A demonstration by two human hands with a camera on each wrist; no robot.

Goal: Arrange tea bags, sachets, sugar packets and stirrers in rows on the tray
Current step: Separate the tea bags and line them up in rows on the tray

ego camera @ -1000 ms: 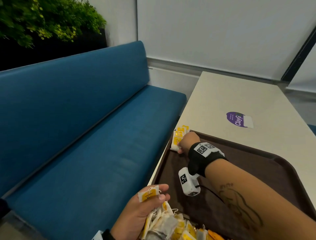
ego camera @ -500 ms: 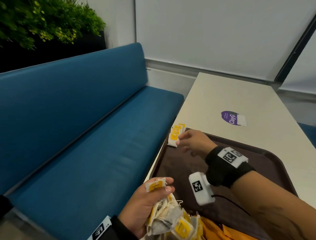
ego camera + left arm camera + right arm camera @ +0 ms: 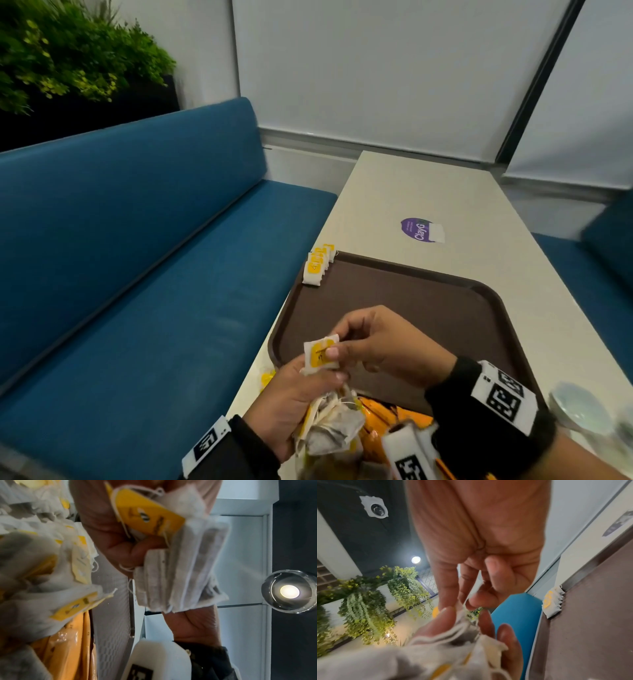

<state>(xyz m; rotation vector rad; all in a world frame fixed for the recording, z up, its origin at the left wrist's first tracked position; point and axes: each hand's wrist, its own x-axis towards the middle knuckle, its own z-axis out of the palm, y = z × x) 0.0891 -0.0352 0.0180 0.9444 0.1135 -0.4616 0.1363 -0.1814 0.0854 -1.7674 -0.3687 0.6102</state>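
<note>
A brown tray (image 3: 445,301) lies on the pale table. Several white tea bags with yellow tags stand in a row (image 3: 317,265) at its far left corner, also seen in the right wrist view (image 3: 553,604). Over the tray's near left edge my left hand (image 3: 318,377) grips a bunch of tea bags (image 3: 329,425). My right hand (image 3: 337,346) pinches the top tea bag (image 3: 320,354) of that bunch by its edge (image 3: 467,605). The left wrist view shows that bag's yellow tag (image 3: 145,513) and stacked bags (image 3: 180,568). Orange sachets (image 3: 394,414) lie on the tray under my hands.
A blue bench (image 3: 137,274) runs along the table's left side. A purple sticker (image 3: 421,229) sits on the table (image 3: 428,185) beyond the tray. A glass vessel (image 3: 579,407) stands at the near right, beside the tray. Plants (image 3: 68,51) hang at the upper left.
My right hand has come back from the row at the tray's far left corner to the left hand's bunch and now pinches a tea bag there.
</note>
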